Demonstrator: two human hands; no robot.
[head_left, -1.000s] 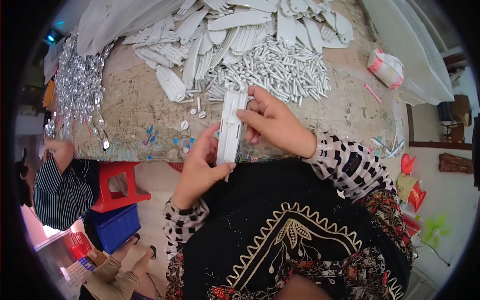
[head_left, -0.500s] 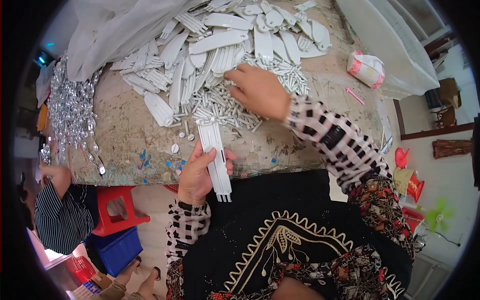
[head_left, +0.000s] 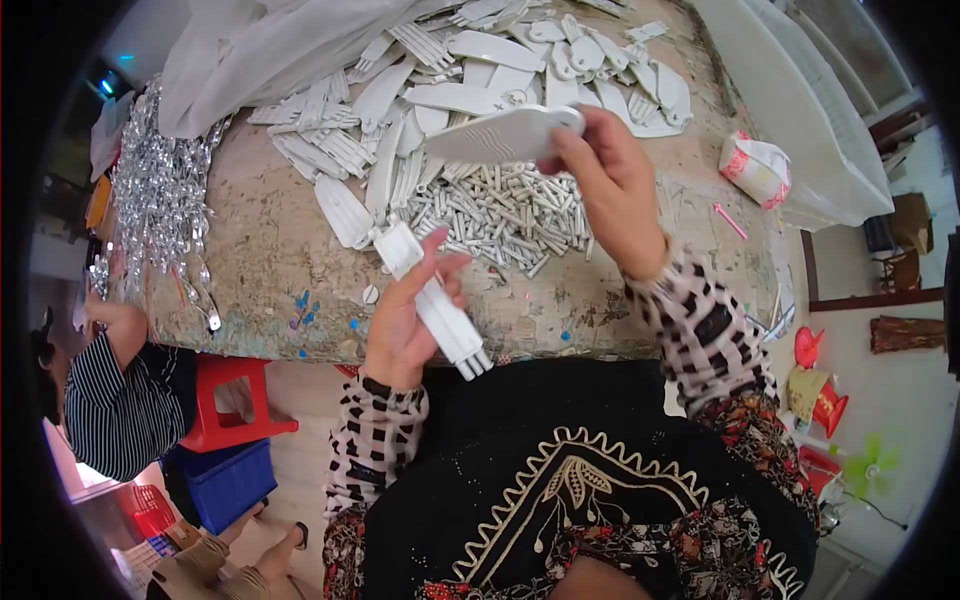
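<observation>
Worn stone table (head_left: 260, 240), upper frame, littered with white plastic parts. Left hand (head_left: 405, 320) at centre clamps a stack of white strips (head_left: 435, 305). Right hand (head_left: 605, 180), upper centre, pinches a flat white paddle piece (head_left: 500, 135) above the peg pile (head_left: 500, 215).

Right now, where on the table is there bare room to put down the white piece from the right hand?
Bare stone table lies between the shiny metal pile and the flat white pieces, and along the near edge below the small white rods. Another patch lies right of the right hand, before the red-white packet. The middle and far side are crowded.
</observation>
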